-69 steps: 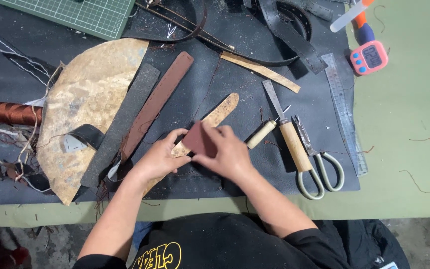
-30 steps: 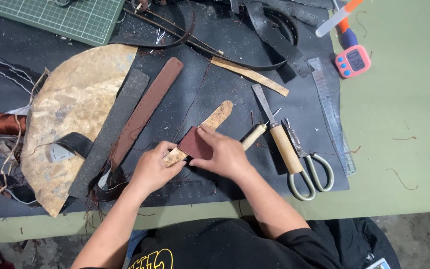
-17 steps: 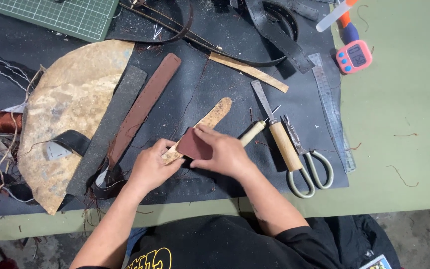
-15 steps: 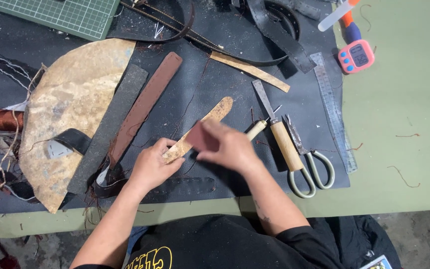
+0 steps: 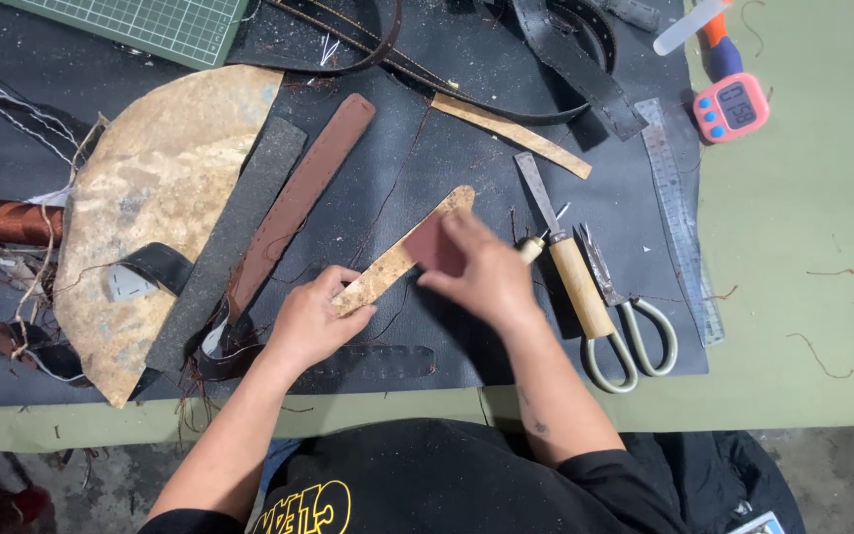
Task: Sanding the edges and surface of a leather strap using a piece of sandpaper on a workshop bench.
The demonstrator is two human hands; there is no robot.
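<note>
The left hand [image 5: 310, 321] pins the near end of a pale tan rough leather strip [image 5: 402, 252], fingers closed on it, flat on the black leather sheet [image 5: 467, 168] covering the counter. The right hand [image 5: 481, 272] presses a small reddish-brown block [image 5: 432, 242] onto the strip's middle, fingers curled over it.

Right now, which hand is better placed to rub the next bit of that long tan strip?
Probably the right hand: it holds the reddish-brown pad on the long tan leather strip; the left hand pins its near end.

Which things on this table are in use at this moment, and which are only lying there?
In use: left hand pinning the tan strip; right hand pressing a reddish-brown pad on it.

Lying about: scissors, wooden-handled knife, metal ruler, pink timer, green cutting mat.
</note>
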